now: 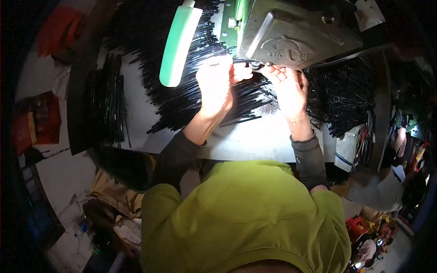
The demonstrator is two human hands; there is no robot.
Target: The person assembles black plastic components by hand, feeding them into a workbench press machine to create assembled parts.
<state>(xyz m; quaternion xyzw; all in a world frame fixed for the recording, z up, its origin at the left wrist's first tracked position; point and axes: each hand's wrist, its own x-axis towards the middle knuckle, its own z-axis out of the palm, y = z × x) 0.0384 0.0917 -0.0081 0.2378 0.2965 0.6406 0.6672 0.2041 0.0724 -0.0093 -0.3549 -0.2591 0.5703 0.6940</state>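
My left hand (215,88) is closed in a pinch round a thin black cable (243,60), just below the front of a dark metal machine housing (300,38). The cable's free part runs right, toward a small round metal part (256,65) under the housing. On the other side of that part, my right hand (290,91) has its fingertips pressed together at the housing's lower edge. What they hold is too small and overexposed to make out. A large heap of black cable lengths (182,98) lies under and left of my left hand.
A long green and white lamp (181,45) hangs left of the machine. More black cables (339,91) are piled at right, near a whitish box (348,148). A separate bundle (111,102) lies at the table's left. The white tabletop (255,143) ends close to my body.
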